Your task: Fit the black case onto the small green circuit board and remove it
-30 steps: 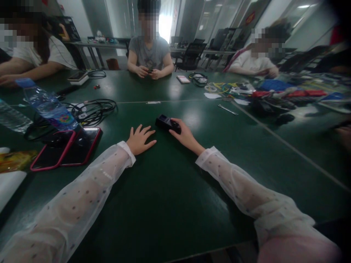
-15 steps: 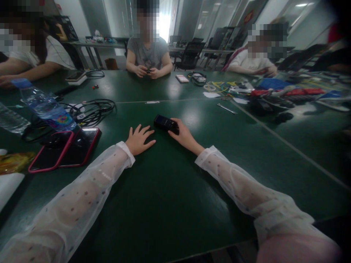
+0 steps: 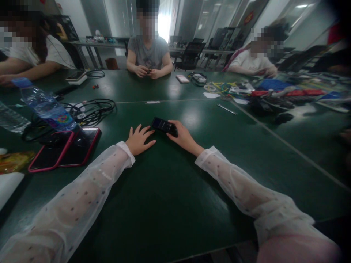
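Note:
My right hand point(image 3: 183, 137) grips one end of a small black handheld device with a lit screen point(image 3: 162, 125), thumb on the near side and fingers on the far side. The screen faces up and its far end points left. My left hand point(image 3: 140, 139) lies flat on the green table point(image 3: 164, 197), fingers spread, holding nothing. Its fingertips are close to the device's left end; whether they touch it I cannot tell. Sheer white dotted sleeves cover both forearms.
Left of my hands are two phones in pink-red cases point(image 3: 79, 148), a water bottle point(image 3: 49, 106) and coiled black cables point(image 3: 94, 111). A wrench point(image 3: 227, 109) lies to the right, before a heap of cables and bags point(image 3: 274, 91). Several people sit around the table, one point(image 3: 149, 54) opposite.
My right hand has shifted the black device slightly left and turned its screen more towards me. My left hand has stayed in place.

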### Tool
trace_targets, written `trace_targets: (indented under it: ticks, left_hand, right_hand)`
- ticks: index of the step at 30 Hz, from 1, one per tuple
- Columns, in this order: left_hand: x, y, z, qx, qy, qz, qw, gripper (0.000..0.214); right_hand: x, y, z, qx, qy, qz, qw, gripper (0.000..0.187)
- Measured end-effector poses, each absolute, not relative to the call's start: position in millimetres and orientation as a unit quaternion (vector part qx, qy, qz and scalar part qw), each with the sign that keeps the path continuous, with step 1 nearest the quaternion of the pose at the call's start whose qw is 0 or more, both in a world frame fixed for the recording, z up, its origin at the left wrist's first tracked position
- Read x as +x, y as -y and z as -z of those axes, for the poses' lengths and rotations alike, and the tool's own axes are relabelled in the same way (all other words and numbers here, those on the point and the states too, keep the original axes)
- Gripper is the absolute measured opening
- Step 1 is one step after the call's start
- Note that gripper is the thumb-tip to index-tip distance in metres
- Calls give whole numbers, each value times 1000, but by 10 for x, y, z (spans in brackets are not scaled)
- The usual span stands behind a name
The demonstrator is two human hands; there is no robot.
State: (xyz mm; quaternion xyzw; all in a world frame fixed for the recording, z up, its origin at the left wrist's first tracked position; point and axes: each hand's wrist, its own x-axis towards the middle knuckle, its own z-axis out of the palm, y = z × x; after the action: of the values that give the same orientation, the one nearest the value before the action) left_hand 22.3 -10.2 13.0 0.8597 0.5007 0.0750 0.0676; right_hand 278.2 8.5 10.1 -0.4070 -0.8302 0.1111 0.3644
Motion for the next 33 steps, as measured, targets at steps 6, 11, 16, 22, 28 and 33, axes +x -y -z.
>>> trace_targets:
  ticks: [6,11,16,22,28,33]
  left_hand:
    - [221,100,-122,858,-502,-76,76,63]
    - [218,101,-126,859,-500,-76,75,63]
    - [224,102,-109,859,-501,-80,70,62]
    - [229,106,-106,858,-503,-81,69,61]
    - [227,96,-109,858,-503,-79,69,63]
    - [230,95,-109,858,-502,-76,69,64]
  right_hand:
    - [2785,-90,-100,-405,834,-110,359,53]
    - [2787,-79,-125,-408,831,-122,359,51]
    - [2796,-77,-107,-406,823,-146,368,51]
    - [2799,-87,-77,-408,818,-166,369,52]
    - [2801,-78,-97,-418,816,-165,365,50]
    - [2809,-83,-103,-426,806,-185,368,49]
